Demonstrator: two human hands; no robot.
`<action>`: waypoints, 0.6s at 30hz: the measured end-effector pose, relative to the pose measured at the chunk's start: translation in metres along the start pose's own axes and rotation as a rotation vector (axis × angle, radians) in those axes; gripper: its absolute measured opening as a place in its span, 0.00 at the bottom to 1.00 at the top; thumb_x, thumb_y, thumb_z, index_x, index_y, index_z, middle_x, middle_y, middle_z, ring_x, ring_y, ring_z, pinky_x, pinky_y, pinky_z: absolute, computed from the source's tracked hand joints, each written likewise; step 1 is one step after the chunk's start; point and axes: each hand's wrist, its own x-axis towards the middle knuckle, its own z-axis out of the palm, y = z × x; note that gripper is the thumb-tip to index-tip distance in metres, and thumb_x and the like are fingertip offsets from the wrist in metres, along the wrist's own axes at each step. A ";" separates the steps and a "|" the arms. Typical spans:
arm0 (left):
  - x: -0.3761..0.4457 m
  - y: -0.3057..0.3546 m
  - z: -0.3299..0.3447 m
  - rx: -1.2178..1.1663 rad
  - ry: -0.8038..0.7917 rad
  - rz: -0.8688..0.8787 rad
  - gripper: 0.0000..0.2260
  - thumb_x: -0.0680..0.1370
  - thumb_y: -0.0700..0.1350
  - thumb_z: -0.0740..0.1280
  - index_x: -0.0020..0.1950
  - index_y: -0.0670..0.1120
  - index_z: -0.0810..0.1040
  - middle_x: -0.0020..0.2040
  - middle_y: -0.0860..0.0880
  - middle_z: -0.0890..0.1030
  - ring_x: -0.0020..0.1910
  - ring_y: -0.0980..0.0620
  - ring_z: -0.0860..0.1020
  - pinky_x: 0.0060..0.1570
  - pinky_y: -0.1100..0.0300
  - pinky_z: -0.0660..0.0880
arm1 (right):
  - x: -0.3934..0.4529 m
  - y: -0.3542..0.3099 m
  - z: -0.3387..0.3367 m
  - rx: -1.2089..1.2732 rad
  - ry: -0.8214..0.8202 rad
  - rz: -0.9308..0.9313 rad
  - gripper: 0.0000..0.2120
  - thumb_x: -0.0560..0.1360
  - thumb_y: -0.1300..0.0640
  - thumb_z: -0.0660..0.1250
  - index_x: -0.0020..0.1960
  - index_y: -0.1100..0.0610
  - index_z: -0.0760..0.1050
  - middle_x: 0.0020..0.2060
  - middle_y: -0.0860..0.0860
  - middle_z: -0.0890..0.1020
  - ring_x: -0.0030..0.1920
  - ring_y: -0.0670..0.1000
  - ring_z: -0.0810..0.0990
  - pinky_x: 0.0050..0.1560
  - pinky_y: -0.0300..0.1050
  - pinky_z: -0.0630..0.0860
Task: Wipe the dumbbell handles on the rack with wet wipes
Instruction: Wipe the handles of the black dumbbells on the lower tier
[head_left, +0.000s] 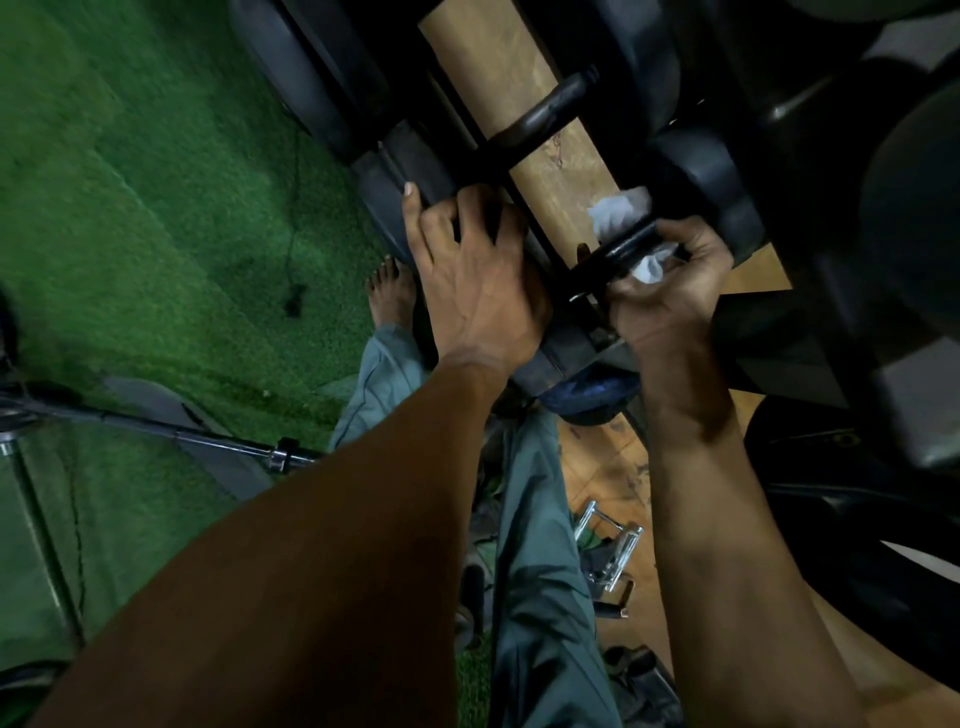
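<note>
A black dumbbell lies on the rack, its dark handle (621, 249) running between two heavy heads. My right hand (670, 280) is curled round that handle with a white wet wipe (618, 210) wrapped under the fingers; crumpled ends of the wipe stick out above and below the bar. My left hand (472, 265) grips the near black head (415, 171) of the same dumbbell, fingers bent over its edge. A second dumbbell handle (545, 111) sits farther along the rack, untouched.
The black rack rail (571, 343) crosses in front of a wooden floor (597, 467). Green turf (156, 208) covers the left. A barbell (208, 441) lies on the turf at left. Chrome cable handles (613, 551) lie on the floor near my legs.
</note>
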 end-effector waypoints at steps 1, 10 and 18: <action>0.000 0.000 0.000 -0.003 0.001 0.000 0.24 0.67 0.51 0.60 0.60 0.46 0.79 0.62 0.43 0.74 0.60 0.37 0.71 0.78 0.38 0.51 | -0.001 0.001 0.001 -0.010 -0.007 -0.007 0.06 0.67 0.62 0.69 0.40 0.55 0.73 0.45 0.53 0.78 0.46 0.56 0.80 0.53 0.53 0.79; 0.000 -0.001 0.000 -0.020 0.009 0.006 0.25 0.67 0.52 0.61 0.61 0.44 0.78 0.62 0.42 0.74 0.60 0.37 0.71 0.78 0.38 0.51 | -0.035 0.031 -0.007 -0.969 0.229 -0.467 0.11 0.67 0.53 0.68 0.48 0.53 0.75 0.43 0.54 0.77 0.44 0.53 0.75 0.43 0.49 0.71; 0.000 0.000 0.004 -0.043 0.044 0.000 0.22 0.68 0.50 0.64 0.60 0.44 0.79 0.61 0.42 0.75 0.60 0.37 0.70 0.79 0.38 0.50 | -0.040 0.040 -0.028 -1.675 0.256 -0.938 0.28 0.76 0.59 0.60 0.76 0.61 0.66 0.69 0.61 0.70 0.67 0.60 0.74 0.64 0.49 0.75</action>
